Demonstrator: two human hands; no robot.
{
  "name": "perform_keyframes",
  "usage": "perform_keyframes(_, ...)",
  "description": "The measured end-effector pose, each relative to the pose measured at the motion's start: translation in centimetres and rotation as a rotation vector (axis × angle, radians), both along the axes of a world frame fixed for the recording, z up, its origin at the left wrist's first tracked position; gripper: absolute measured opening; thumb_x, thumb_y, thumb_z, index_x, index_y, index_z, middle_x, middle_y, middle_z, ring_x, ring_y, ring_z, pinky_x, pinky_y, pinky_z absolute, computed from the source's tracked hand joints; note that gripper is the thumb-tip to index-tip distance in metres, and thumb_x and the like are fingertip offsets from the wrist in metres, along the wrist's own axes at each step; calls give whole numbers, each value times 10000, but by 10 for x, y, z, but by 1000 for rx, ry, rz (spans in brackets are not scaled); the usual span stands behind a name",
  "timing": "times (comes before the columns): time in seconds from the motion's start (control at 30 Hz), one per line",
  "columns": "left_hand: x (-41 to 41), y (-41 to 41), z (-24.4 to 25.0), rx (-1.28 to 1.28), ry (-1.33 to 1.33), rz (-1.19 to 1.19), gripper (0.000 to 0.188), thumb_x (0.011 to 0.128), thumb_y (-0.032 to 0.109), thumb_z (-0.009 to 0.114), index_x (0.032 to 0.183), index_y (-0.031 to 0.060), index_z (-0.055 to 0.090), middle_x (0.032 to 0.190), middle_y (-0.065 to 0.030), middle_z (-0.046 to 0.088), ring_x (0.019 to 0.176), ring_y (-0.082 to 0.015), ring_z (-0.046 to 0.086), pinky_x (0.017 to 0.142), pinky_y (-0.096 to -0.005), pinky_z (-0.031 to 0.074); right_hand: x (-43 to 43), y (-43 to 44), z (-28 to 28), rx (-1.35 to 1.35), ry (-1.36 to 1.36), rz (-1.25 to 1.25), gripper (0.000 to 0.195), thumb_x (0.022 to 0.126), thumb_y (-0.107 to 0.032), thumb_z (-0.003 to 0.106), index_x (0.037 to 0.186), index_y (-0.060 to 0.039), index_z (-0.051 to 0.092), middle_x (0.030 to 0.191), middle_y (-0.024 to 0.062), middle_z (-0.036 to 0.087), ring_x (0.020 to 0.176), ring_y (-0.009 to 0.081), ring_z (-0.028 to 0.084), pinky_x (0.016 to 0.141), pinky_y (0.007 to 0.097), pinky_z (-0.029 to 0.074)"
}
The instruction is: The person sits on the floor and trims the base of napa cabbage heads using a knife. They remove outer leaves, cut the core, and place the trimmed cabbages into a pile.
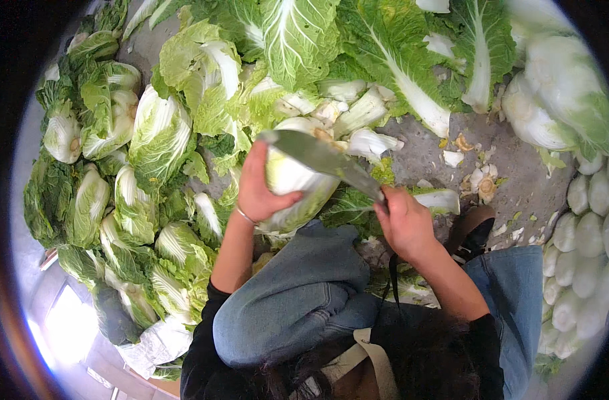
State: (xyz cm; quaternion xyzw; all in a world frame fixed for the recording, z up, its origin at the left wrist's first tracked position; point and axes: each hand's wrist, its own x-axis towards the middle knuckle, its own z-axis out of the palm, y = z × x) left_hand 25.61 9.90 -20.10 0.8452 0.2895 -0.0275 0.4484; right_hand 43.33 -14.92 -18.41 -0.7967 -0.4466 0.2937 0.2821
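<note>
A napa cabbage head (pixel 297 175) lies before me, close to my bent knee. My left hand (pixel 262 185) grips its left side, with the thumb across the pale leaves. In my right hand (pixel 404 220) is the handle of a broad-bladed knife (pixel 319 156). Its blade reaches up and left across the cabbage near the stem end, partly hiding it. Blur keeps me from telling whether the edge touches the cabbage. Cut stem pieces and white leaf bases (pixel 369 142) lie just beyond the blade.
Untrimmed cabbages (pixel 159 130) are heaped along the left. Loose outer leaves (pixel 299 40) cover the floor ahead. Trimmed cabbages (pixel 579 250) are stacked in rows on the right, with blurred ones above. Scraps (pixel 482 182) litter the concrete floor (pixel 519 185) near my shoe (pixel 472 232).
</note>
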Motion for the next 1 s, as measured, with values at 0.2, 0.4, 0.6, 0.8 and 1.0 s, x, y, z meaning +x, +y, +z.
perform_keyframes(0.2, -8, 30, -1, -384, -41, 157, 1164, 584, 534, 787, 1414, -61, 228, 1373, -173, 401, 1264, -260, 398, 1061, -356, 279, -7, 26, -9, 12, -5, 58, 185, 784, -149, 629, 880, -73, 490, 726, 94, 525, 617, 279, 594, 524, 382, 505)
perform_keyframes(0.4, -11, 32, -6, -355, -39, 134, 1160, 591, 566, 772, 1412, -59, 241, 1393, -176, 380, 1288, -268, 372, 1074, -362, 255, 0, 37, 2, -86, -11, 152, 107, 789, -83, 543, 871, -70, 476, 713, 97, 515, 612, 285, 598, 514, 381, 503)
perform_keyframes(0.6, -1, 35, 0, -272, 54, 132, 1048, 605, 570, 756, 1347, -51, 353, 1334, -182, 435, 1265, -298, 401, 1052, -372, 289, 0, 57, 5, -171, 29, 133, 117, 795, -66, 526, 893, -62, 463, 738, 126, 534, 623, 303, 601, 510, 403, 502)
perform_keyframes(0.8, 3, 26, -5, -108, 21, 17, 1062, 587, 547, 763, 1352, -60, 346, 1328, -241, 441, 1249, -370, 422, 1049, -392, 312, 18, 77, 22, -238, 229, 113, 81, 853, -95, 466, 921, -51, 464, 822, 198, 556, 724, 378, 598, 615, 455, 492)
perform_keyframes(1.0, -8, 25, -15, -71, 7, 22, 1083, 576, 512, 788, 1369, -58, 322, 1345, -259, 421, 1264, -371, 413, 1061, -388, 305, 0, 80, 0, -155, 249, 90, 121, 873, -97, 413, 953, -12, 444, 889, 245, 565, 837, 417, 581, 716, 481, 475)
